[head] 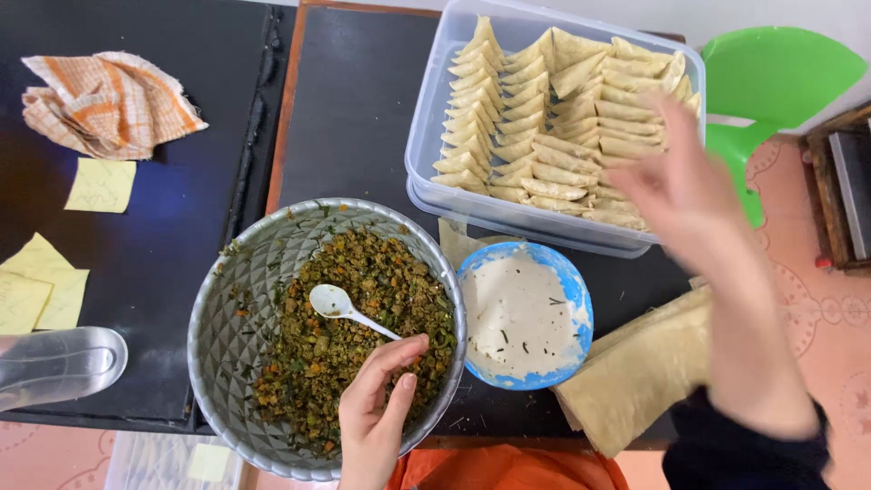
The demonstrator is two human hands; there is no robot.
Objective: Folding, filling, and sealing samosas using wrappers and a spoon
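Note:
My left hand (pixel 376 408) pinches the handle of a white plastic spoon (pixel 337 304) that rests in a silver bowl (pixel 227 336) of brown-green minced filling. My right hand (pixel 694 195) hovers blurred and open over the near right corner of a clear plastic tub (pixel 426 136) packed with several folded pastry triangles. A blue bowl (pixel 573 281) of white paste sits between the silver bowl and a stack of pastry strips (pixel 635 372) under my right forearm.
An orange checked cloth (pixel 104 102) lies at the far left on the dark table. Yellow pastry pieces (pixel 41 286) and a clear plastic container (pixel 54 363) are at the left edge. A green plastic chair (pixel 771 77) stands beyond the tub on the right.

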